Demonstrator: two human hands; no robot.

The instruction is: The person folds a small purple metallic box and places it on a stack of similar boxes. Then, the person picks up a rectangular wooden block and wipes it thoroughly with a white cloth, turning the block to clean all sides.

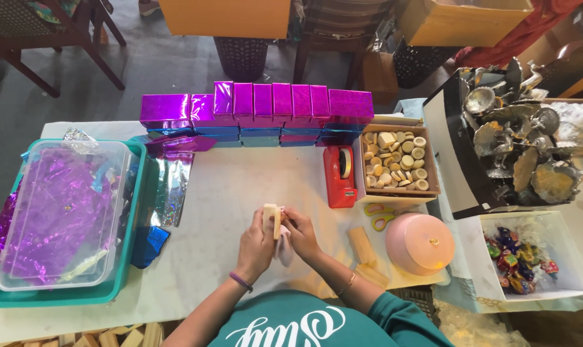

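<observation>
we hold a small pale wooden block [271, 220] upright between both hands near the front edge of the table [240, 193]: our left hand [255, 245] is closed around its left side, our right hand [300, 235] pinches its right side with a scrap of pale wrapping [284, 249] hanging beneath. it looks bare, so its wrapping seems barely begun. along the back edge stands a row of purple foil-wrapped boxes [259, 106] over blue ones, which we judge finished. more plain wooden blocks [363, 247] lie just to the right, unwrapped. foil sheets [57, 215] fill the clear tub at the left edge; a red tape dispenser [339, 177] and scissors [378, 215] sit nearby.
</observation>
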